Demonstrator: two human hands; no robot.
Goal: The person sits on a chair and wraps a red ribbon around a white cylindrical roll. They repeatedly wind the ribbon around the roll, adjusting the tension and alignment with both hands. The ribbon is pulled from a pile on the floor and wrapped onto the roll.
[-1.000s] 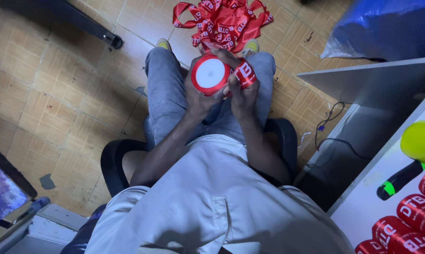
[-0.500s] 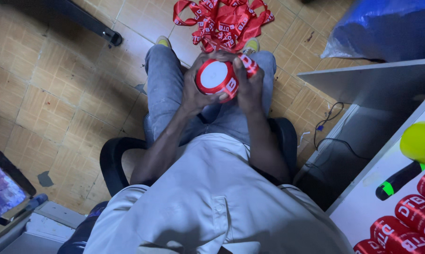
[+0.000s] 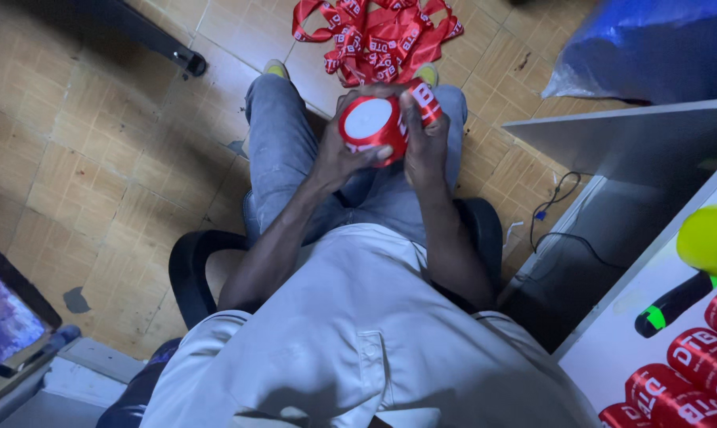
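I sit on a black chair and hold a red ribbon roll (image 3: 372, 124) with a white centre above my knees. My left hand (image 3: 338, 150) cups the roll from the left, thumb across its lower face. My right hand (image 3: 424, 143) grips the roll's right side and pinches a strip of red ribbon with white lettering (image 3: 424, 99) that runs off the roll. This strip leads towards a loose heap of the same red ribbon (image 3: 374, 36) on the floor by my feet.
A white desk (image 3: 659, 349) at the right carries several red ribbon rolls (image 3: 691, 372), a yellow tape roll (image 3: 711, 238) and a black-and-green marker (image 3: 671, 303). A blue plastic bag (image 3: 651, 47) lies top right. Cables (image 3: 560, 202) trail on the tiled floor. A screen edge (image 3: 5, 317) shows bottom left.
The roll has turned slightly in my hands and my left thumb has moved across its lower face. My right hand's fingers have shifted along the ribbon strip.
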